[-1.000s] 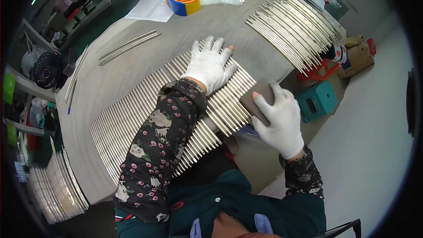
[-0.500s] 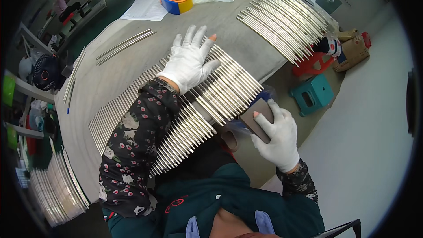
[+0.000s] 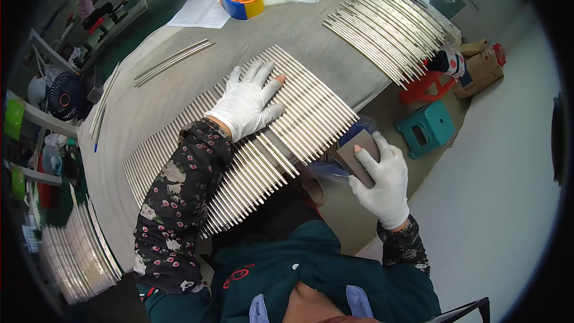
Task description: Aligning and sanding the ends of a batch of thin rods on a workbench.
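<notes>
My left hand (image 3: 246, 103), in a white glove with the thumb tip bare, lies flat with spread fingers on a wide row of thin metal rods (image 3: 317, 98). The rods lie side by side on the grey table (image 3: 110, 173), and their near ends stick out past its edge. Off that edge, to the right, my gloved right hand (image 3: 382, 182) grips a flat grey-brown block (image 3: 357, 158), perhaps a sanding block. The block is close to the rod ends; whether it touches them I cannot tell.
More rods (image 3: 388, 36) are spread at the far right, with a few loose ones (image 3: 173, 63) at the left. A tape dispenser (image 3: 244, 3) sits on papers at the back. Beyond the table stand a teal stool (image 3: 427, 128), a red stool (image 3: 427, 88) and a cardboard box (image 3: 480, 72).
My left hand has slid nearer to me over the rods, uncovering their far ends. My right hand and the block have shifted slightly right.
</notes>
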A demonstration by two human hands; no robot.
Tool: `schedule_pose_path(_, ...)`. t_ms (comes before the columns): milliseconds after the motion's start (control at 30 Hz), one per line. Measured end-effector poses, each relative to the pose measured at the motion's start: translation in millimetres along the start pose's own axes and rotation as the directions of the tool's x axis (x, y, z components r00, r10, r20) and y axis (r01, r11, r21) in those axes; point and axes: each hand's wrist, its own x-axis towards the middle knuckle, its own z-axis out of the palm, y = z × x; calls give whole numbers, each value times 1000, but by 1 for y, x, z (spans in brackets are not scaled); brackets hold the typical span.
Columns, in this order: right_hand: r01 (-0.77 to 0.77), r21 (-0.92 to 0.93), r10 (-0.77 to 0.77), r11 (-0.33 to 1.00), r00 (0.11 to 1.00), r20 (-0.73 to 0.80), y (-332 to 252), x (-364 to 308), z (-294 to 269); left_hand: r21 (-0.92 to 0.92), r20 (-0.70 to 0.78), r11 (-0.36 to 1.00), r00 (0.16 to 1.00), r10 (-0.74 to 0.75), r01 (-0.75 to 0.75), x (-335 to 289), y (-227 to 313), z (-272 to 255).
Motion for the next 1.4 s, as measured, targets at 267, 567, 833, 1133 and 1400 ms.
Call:
schedule_pose_path(267,-23,-21,22,1000,999,-30,4,-4,-2,-3,-61,1000,998,-4,4,19,4,7)
schedule_pose_path(567,162,212,-171,964,985,22,-28,5,-7,30,-68,1000,998,-7,9,28,9,6)
schedule_pose_path(833,-14,-63,-1,998,970,-243,10,19,-3,33,-79,999,997,-3,6,28,8,5)
schedule_pose_path(1133,-69,-149,31,986,969,-243,12,23,2,29,-122,1000,993,-4,8,29,8,11)
schedule_pose_path(1400,70,-45,-75,997,991,-108,-2,31,5,25,-135,1000,991,-5,9,25,7,13)
